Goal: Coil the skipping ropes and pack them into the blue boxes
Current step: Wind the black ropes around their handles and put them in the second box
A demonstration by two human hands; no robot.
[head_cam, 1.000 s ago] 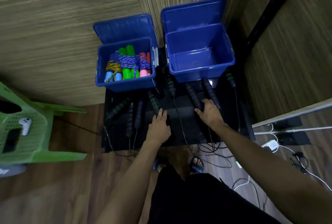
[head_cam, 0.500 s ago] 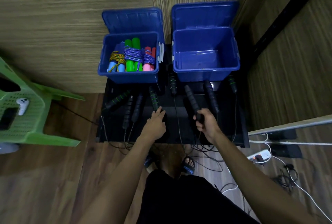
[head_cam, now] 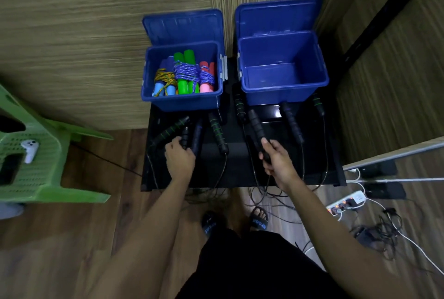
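Two open blue boxes stand at the back of a black table (head_cam: pixel 240 169). The left box (head_cam: pixel 182 101) holds several coiled ropes with coloured handles (head_cam: pixel 186 71). The right box (head_cam: pixel 283 94) is empty. Several black skipping-rope handles lie on the table, their thin cords hanging over the front edge. My right hand (head_cam: pixel 276 162) grips the lower end of one black handle (head_cam: pixel 255 123). My left hand (head_cam: pixel 179 157) curls round the lower end of a black handle (head_cam: pixel 185 134) in the left group, beside a dark blue handle (head_cam: pixel 198 135).
A green plastic chair (head_cam: pixel 31 154) with a white controller (head_cam: pixel 30 149) on it stands at the left. A power strip (head_cam: pixel 346 202) and tangled cables (head_cam: pixel 382 234) lie on the wooden floor at the right. Wood-pattern walls close in behind and to the right.
My left hand has moved left from the table's middle to the left group of handles. My right hand has closed round a black handle and holds it.
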